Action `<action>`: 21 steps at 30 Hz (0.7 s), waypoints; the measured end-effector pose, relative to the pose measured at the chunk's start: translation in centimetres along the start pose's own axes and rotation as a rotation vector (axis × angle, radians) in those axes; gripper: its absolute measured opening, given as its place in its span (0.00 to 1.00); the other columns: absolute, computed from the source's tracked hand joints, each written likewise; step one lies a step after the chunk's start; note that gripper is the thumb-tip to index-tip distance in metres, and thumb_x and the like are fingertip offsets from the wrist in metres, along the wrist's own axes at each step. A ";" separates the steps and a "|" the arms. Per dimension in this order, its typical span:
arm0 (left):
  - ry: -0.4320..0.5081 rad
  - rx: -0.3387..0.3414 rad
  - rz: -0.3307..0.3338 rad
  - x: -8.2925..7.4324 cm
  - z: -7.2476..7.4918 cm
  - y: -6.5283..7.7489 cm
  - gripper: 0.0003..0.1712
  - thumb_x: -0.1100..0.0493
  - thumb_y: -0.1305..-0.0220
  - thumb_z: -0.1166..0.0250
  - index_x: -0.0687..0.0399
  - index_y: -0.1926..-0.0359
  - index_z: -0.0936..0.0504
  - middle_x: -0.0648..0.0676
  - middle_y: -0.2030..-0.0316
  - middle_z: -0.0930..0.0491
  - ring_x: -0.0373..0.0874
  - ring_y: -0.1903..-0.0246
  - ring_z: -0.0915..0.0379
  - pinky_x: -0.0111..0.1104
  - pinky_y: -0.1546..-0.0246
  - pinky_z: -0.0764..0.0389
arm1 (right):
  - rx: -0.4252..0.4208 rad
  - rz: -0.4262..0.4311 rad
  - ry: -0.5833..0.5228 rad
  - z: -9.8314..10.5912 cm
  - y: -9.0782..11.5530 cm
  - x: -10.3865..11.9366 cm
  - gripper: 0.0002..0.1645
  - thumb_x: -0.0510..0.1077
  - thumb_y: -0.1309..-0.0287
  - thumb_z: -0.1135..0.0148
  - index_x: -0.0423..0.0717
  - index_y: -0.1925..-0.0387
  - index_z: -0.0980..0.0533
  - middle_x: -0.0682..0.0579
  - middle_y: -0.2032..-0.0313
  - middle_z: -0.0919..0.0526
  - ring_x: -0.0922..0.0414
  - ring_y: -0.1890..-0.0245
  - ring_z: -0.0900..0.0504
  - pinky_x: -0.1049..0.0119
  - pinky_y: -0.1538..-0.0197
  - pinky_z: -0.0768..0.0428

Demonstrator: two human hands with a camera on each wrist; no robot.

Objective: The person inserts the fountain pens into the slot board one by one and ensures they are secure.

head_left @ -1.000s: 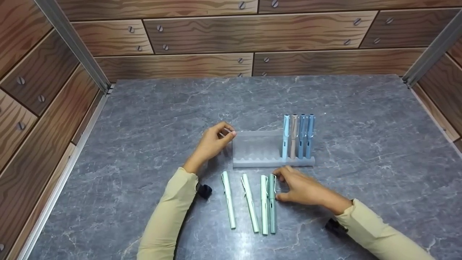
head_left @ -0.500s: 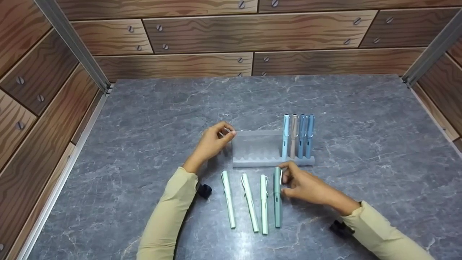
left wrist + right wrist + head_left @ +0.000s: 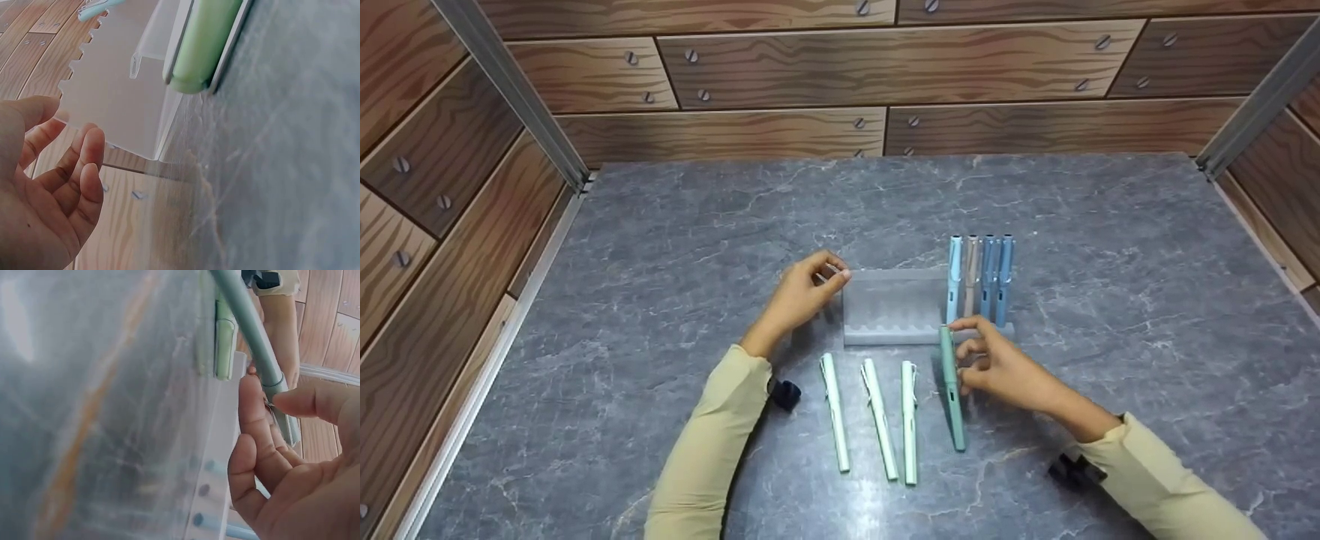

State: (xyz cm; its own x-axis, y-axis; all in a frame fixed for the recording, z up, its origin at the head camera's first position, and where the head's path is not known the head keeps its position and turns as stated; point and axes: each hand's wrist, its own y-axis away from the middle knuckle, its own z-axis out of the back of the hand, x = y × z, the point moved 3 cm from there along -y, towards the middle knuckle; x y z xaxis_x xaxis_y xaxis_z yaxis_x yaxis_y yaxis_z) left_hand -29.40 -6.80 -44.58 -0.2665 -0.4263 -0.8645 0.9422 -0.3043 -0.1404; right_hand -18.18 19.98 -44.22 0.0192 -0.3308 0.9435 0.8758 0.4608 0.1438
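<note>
My right hand (image 3: 1009, 371) pinches a dark green pen (image 3: 950, 390) near its clip end. The pen is lifted off the table and tilted, its upper end in front of the rack's ledge. In the right wrist view the thumb and fingers close on the pen (image 3: 256, 332) by its clip. My left hand (image 3: 799, 296) pinches the upper left corner of a clear pen rack (image 3: 892, 300); the left wrist view shows thumb and forefinger at the notched edge of the rack (image 3: 118, 73). Three light green pens, the nearest to my right hand being one pen (image 3: 909, 424), lie before the rack.
At the rack's right end stand a light blue pen (image 3: 954, 274), a brownish pen (image 3: 971, 274) and two darker blue pens, one the outermost pen (image 3: 1005, 281). Wood-patterned walls (image 3: 840, 67) bound the grey marbled table (image 3: 697, 217) at the back and sides.
My right hand has drawn the dark green pen away from the light green one beside it, raised it and carried it right and toward the rack. The left hand stays at the rack's corner.
</note>
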 end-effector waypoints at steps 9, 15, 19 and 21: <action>-0.013 0.008 -0.005 0.0 0.0 0.0 0.10 0.53 0.33 0.39 0.54 0.57 0.19 0.55 0.67 0.17 0.37 0.77 0.28 0.28 0.74 0.27 | -0.003 0.037 0.141 0.3 0.2 0.4 0.42 0.26 0.48 0.46 0.38 0.32 0.47 0.41 0.65 0.26 0.60 0.77 0.23 0.62 0.71 0.18; -0.012 -0.002 -0.003 0.0 0.0 0.0 0.10 0.53 0.34 0.38 0.54 0.57 0.19 0.55 0.68 0.17 0.37 0.77 0.29 0.27 0.75 0.28 | -0.046 0.079 0.172 0.7 0.3 1.1 0.41 0.26 0.49 0.45 0.40 0.33 0.45 0.42 0.66 0.26 0.63 0.78 0.26 0.69 0.73 0.22; -0.011 -0.012 -0.010 0.0 0.0 0.0 0.10 0.54 0.35 0.37 0.55 0.58 0.19 0.55 0.70 0.18 0.36 0.77 0.29 0.27 0.75 0.28 | -0.085 0.096 0.159 1.0 0.1 1.7 0.41 0.25 0.48 0.46 0.40 0.33 0.45 0.41 0.66 0.27 0.64 0.78 0.27 0.68 0.73 0.21; -0.009 -0.011 -0.011 0.0 0.0 -0.1 0.10 0.54 0.35 0.37 0.55 0.58 0.19 0.55 0.70 0.18 0.36 0.77 0.29 0.26 0.75 0.28 | -0.105 0.088 0.157 1.2 0.0 1.9 0.40 0.26 0.47 0.46 0.42 0.33 0.45 0.41 0.66 0.27 0.64 0.78 0.28 0.67 0.74 0.21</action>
State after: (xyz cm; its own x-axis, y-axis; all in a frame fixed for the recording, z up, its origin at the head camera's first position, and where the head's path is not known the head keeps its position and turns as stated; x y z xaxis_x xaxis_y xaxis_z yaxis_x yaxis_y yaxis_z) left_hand -29.44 -6.79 -44.55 -0.2791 -0.4308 -0.8582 0.9412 -0.3001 -0.1554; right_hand -18.70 20.35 -42.11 0.1659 -0.4212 0.8917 0.9128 0.4078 0.0228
